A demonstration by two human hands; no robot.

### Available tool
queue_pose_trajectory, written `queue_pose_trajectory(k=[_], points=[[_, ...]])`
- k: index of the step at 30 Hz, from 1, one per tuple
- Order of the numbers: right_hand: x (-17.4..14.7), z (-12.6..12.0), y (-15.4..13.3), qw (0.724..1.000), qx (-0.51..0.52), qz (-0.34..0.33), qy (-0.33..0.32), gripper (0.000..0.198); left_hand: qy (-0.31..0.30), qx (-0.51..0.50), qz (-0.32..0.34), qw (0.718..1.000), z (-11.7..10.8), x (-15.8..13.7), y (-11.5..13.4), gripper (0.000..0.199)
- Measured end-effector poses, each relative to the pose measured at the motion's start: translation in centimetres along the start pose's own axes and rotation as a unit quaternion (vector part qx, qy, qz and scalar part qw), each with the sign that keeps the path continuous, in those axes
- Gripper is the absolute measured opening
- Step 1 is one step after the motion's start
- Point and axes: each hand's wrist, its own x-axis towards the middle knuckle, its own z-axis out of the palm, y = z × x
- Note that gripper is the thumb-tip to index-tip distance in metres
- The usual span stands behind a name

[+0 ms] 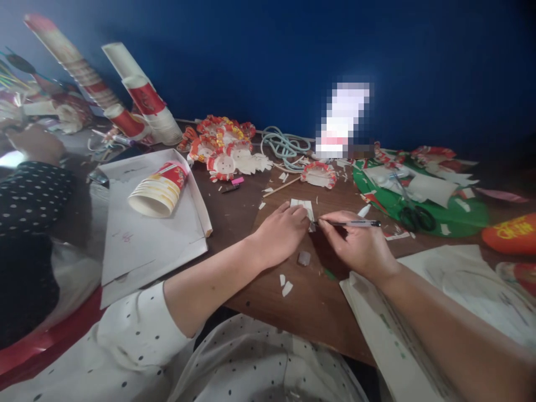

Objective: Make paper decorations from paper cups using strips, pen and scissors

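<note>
A small piece of white paper (305, 207) lies on the brown tabletop, and the curled fingers of my left hand (285, 231) hold it down. My right hand (360, 245) grips a pen (355, 223) with a clear barrel and black end. Its tip meets the lower right edge of the paper, close to my left fingertips. What is marked on the paper is too small to read. Just below my hands sits a small grey block (304, 258), with white paper scraps (287, 288) nearer my body.
Left, a shallow white box (153, 254) holds stacked paper cups (161, 190). Behind are cut-cup crafts (228, 148), coiled pale cord (285, 146) and tall cup stacks (157, 111). Scissors (416, 218) rest on a green mat (456, 215) at right. A co-worker's sleeve (36, 190) is at far left.
</note>
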Motion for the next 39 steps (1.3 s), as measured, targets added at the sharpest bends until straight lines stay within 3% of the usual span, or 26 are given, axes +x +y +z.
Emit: queue_pose_trajectory(k=[13,20,39], points=[[-0.3,-0.1,-0.1,1.0,0.002,-0.024,0.001,0.021,-0.04,-0.011,-0.027,0.999,-0.6,0.1,0.8,0.024],[-0.5,-0.1,0.0,0.999,0.005,-0.035,0.001,0.02,-0.095,-0.035,-0.053,0.993,-0.6,0.4,1.1,0.03],[-0.8,0.0,0.0,0.998,0.025,-0.053,0.019,0.017,-0.106,-0.036,-0.053,0.992,-1.0,0.3,1.3,0.03]])
